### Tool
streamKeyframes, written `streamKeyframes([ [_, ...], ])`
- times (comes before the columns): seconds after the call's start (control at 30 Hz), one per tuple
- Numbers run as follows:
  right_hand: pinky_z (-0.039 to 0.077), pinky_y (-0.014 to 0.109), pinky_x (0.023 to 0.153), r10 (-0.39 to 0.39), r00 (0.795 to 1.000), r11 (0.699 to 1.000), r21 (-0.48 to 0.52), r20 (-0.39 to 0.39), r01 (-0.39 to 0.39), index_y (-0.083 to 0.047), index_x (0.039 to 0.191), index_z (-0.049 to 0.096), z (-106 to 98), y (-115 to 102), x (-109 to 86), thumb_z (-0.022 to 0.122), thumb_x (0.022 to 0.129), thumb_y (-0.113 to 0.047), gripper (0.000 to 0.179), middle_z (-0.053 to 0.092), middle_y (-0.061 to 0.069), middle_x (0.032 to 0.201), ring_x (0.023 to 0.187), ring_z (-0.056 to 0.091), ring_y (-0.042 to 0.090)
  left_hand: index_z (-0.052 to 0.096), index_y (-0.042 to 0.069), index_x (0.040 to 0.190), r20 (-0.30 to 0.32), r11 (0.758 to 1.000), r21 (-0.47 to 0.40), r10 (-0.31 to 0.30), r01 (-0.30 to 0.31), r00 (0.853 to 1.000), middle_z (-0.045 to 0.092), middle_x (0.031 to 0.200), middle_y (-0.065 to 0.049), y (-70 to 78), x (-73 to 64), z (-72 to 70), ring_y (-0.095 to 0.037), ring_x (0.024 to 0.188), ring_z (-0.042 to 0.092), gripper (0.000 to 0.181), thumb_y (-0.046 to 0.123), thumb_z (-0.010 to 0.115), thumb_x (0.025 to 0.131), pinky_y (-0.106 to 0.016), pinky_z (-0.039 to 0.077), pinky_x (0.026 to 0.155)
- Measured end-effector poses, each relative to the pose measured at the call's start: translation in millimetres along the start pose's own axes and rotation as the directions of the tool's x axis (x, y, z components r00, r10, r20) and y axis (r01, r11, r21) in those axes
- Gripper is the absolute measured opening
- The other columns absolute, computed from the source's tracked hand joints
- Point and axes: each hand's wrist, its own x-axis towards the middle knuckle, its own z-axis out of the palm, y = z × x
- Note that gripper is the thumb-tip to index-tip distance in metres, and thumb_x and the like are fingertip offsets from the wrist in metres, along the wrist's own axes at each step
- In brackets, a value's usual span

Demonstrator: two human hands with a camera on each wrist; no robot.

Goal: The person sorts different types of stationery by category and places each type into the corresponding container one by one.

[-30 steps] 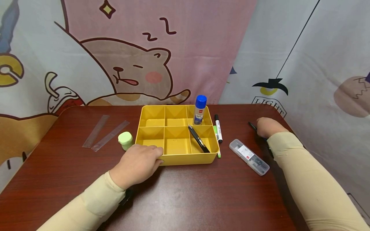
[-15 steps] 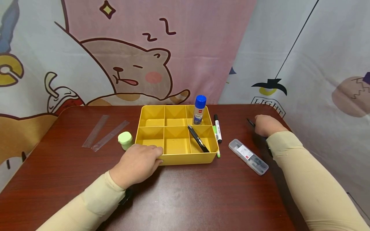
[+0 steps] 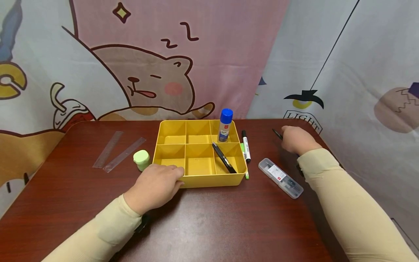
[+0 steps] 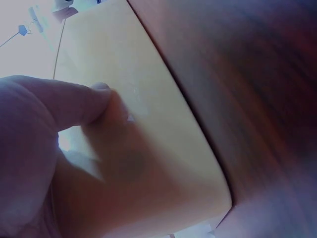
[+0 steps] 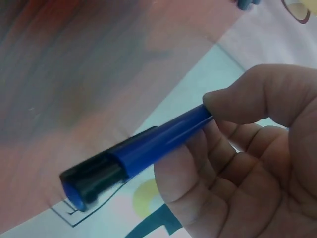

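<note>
My left hand [image 3: 156, 187] grips the front wall of a yellow divided tray [image 3: 212, 181], near its left corner. In the left wrist view the thumb [image 4: 84, 101] presses on the wall's outer face; the other fingers are hidden. At the table's right side, my right hand [image 3: 299, 140] pinches a blue pen [image 5: 163, 139] with a black clipped end between thumb and fingers. A black pen [image 3: 224, 157] leans in the tray's front right compartment. Upright in the back right one stands a blue-capped glue stick [image 3: 224, 127].
Right of the tray lie a black-and-white marker [image 3: 246, 147], a green-and-white pen [image 3: 247, 174] partly hidden, and a clear plastic case [image 3: 280, 178]. On its left are a light green lidded pot [image 3: 142, 160] and two transparent rulers [image 3: 125, 154]. A printed cloth [image 3: 229, 54] hangs behind.
My right hand has lifted slightly and shifted left toward the tray, carrying the blue pen. The left hand keeps its hold on the tray, which stays in place.
</note>
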Motion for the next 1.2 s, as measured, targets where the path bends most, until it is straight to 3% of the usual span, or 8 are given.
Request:
streamKeyframes([
  [0.13,0.049,0.065,0.104,-0.005,1.000,1.000,0.007,-0.011,0.005,0.015,0.150,0.040,-5,-10,-3.5,0.053,0.092,-0.002,0.062,0.055,0.039,0.143,0.122,0.063,0.050,0.051,0.016,0.076,0.000,1.000,0.001,-0.001,0.001,1.000,0.051,0.064,0.005,0.0,-0.3,0.2,-0.016,0.054,0.056,0.038,0.024,0.088,0.081,-0.032,0.040,0.049],
  [0.23,0.049,0.065,0.104,-0.014,1.000,1.000,0.011,-0.019,0.014,0.012,0.151,0.040,-8,-16,-5.4,0.055,0.092,-0.003,0.063,0.057,0.038,0.142,0.123,0.063,0.050,0.051,0.017,0.076,0.006,1.000,0.000,-0.005,0.005,1.000,0.051,0.064,0.005,0.0,-0.4,0.1,-0.016,0.054,0.055,0.038,0.024,0.088,0.081,-0.032,0.040,0.049],
  [0.6,0.053,0.056,0.080,-0.045,0.998,0.999,0.012,-0.048,0.045,0.005,0.129,0.055,-15,-33,-12.2,0.061,0.090,-0.004,0.041,0.070,0.026,0.108,0.089,0.065,0.035,0.051,0.017,0.076,0.020,1.000,-0.003,-0.012,0.012,1.000,0.051,0.064,0.005,0.4,0.0,-1.3,-0.016,0.054,0.055,0.037,0.024,0.087,0.082,-0.032,0.039,0.049],
  [1.2,0.054,0.053,0.074,-0.044,0.997,0.999,0.001,-0.067,0.045,0.001,0.120,0.057,-21,-54,-20.4,0.061,0.091,-0.004,0.030,0.070,0.020,0.098,0.081,0.063,0.032,0.052,0.017,0.076,0.000,1.000,-0.003,-0.008,0.008,1.000,0.051,0.064,0.005,1.2,0.2,-2.3,-0.017,0.054,0.057,0.037,0.025,0.088,0.081,-0.033,0.041,0.050],
])
